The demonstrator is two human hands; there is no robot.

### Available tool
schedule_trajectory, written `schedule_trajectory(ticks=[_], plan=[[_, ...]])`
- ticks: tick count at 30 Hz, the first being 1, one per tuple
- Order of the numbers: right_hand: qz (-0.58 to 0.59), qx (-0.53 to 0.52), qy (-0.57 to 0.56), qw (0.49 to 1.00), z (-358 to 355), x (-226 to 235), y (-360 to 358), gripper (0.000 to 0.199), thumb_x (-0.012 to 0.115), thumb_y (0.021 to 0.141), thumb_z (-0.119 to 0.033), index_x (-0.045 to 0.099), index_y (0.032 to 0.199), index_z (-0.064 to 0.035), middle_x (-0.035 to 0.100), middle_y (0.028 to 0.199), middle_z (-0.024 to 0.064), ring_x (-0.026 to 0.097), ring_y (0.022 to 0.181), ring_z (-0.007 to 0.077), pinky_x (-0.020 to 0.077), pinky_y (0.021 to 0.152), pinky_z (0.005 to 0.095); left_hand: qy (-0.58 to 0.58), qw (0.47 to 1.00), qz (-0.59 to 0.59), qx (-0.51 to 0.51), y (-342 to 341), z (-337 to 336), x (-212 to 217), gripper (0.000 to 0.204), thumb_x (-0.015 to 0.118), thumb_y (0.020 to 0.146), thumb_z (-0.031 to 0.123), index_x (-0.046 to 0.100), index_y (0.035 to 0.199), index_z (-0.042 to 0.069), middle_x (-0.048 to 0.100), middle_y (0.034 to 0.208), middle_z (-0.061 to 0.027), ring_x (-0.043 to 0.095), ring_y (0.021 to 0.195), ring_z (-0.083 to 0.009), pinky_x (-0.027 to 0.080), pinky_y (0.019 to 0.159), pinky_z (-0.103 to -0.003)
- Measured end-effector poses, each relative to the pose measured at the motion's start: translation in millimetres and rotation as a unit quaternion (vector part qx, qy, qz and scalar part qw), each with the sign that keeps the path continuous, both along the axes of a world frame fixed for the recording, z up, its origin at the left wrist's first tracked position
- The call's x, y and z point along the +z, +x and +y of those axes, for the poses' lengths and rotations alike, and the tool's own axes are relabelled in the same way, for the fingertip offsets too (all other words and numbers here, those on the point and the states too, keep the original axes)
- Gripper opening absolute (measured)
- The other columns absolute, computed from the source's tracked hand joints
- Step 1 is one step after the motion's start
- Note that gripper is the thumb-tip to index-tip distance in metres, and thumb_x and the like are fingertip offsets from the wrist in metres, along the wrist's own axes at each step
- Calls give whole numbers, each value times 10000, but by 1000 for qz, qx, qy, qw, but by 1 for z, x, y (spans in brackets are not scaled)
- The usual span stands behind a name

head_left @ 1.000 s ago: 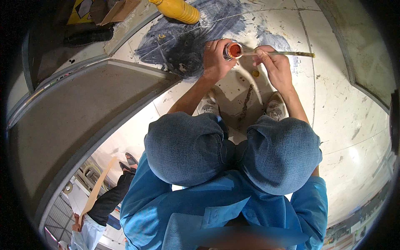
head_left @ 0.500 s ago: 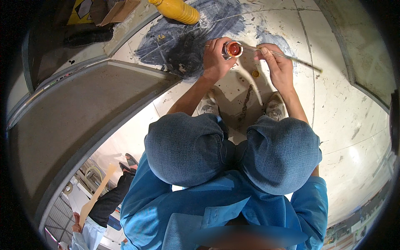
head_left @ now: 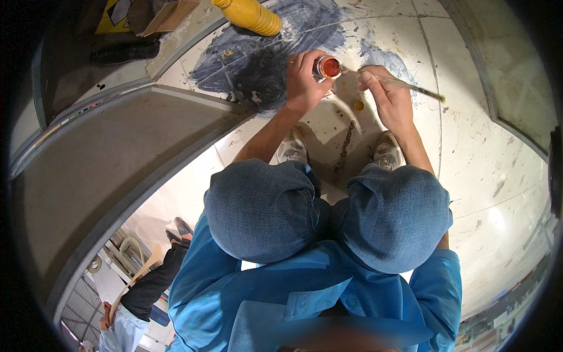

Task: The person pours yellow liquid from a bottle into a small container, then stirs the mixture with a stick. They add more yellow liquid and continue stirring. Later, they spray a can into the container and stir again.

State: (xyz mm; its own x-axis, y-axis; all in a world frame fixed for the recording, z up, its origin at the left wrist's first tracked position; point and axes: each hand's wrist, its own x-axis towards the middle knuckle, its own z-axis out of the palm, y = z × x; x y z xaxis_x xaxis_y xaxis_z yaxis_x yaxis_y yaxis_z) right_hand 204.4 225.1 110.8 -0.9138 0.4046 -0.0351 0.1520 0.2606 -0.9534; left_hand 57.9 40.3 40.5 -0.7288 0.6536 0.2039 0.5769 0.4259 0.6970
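My left hand is wrapped round a small jar, whose round mouth faces up and shows red-orange contents. Across from it, my right hand pinches a thin brush between thumb and fingers. The brush lies nearly level, its dark end pointing right and its other end close to the jar's mouth. Whether that end touches the jar I cannot tell. Below, between the hands, a small yellow cap lies on the floor.
Dark paint smears cover the floor ahead, near a yellow ribbed bottle. A dark chain-like strip lies between my shoes. A large grey-edged panel stands left. Another person holding a pale strip is at lower left.
My right hand has shifted slightly, drawing the brush's dark end a little left. The jar stays in my left hand. The other person's pale strip has turned and looks narrower.
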Motion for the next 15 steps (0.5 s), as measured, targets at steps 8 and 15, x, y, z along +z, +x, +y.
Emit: schedule_trajectory(ticks=[8, 15], plan=[[12, -26, -137, 990, -2, -4, -1, 333, 592, 1118, -203, 762, 1011, 63, 767, 1076, 108, 722, 939, 226, 553, 842, 329, -1, 1000, 15, -11, -2, -1, 1, 667, 934, 709, 109, 637, 1306, 105, 646, 1260, -107, 570, 1217, -353, 445, 1062, -482], [21, -41, -159, 986, 1, -1, 1, 323, 592, 1121, -179, 754, 1032, 85, 758, 1095, 108, 725, 899, 191, 562, 836, 311, 9, 999, 36, -11, 0, 1, 1, 651, 918, 667, 95, 645, 1257, 102, 652, 1213, -96, 586, 1163, -346, 469, 1029, -473]])
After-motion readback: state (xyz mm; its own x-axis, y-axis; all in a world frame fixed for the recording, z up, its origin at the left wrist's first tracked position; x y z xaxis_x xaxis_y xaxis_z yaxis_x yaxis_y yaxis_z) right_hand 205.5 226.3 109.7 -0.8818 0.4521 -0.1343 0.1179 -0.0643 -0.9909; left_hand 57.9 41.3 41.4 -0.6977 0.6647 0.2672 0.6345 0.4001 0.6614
